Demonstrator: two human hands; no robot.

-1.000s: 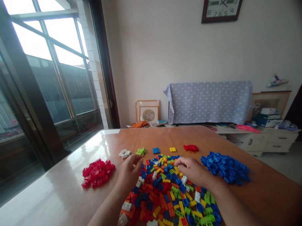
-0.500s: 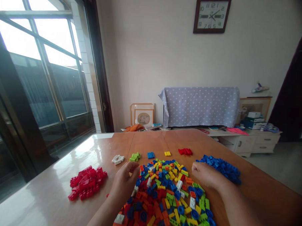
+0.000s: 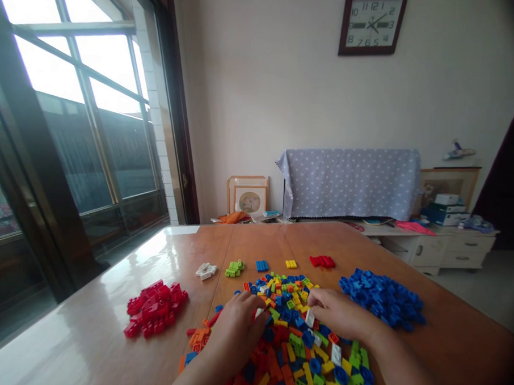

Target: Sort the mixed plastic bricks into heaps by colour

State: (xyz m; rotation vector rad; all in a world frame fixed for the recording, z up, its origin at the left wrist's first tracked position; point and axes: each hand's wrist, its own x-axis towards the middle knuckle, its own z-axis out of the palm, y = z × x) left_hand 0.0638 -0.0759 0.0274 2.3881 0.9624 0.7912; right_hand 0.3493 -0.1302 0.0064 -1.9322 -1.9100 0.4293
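A large mixed pile of toy building bricks (image 3: 292,353) spreads over the near middle of the table. My left hand (image 3: 238,325) rests over the pile's left side, thumb and fingers apart, with a white brick (image 3: 259,312) by the fingertips. My right hand (image 3: 339,312) is at the pile's upper right, fingers curled down among the bricks beside another white brick (image 3: 310,317). What its fingertips hold, if anything, is hidden. A heap of blue bricks (image 3: 382,297) lies beyond my right hand, and a heap of red bricks (image 3: 156,308) is left of my left hand.
Along the far side of the pile sit small groups of white bricks (image 3: 206,271), green bricks (image 3: 235,268), blue bricks (image 3: 262,265), yellow bricks (image 3: 291,264) and red bricks (image 3: 322,262). The wooden table (image 3: 280,239) ends before a low white cabinet (image 3: 459,249).
My right hand has moved left from beside the blue heap onto the mixed pile. My left hand has shifted right and down over the pile. The view has turned slightly left.
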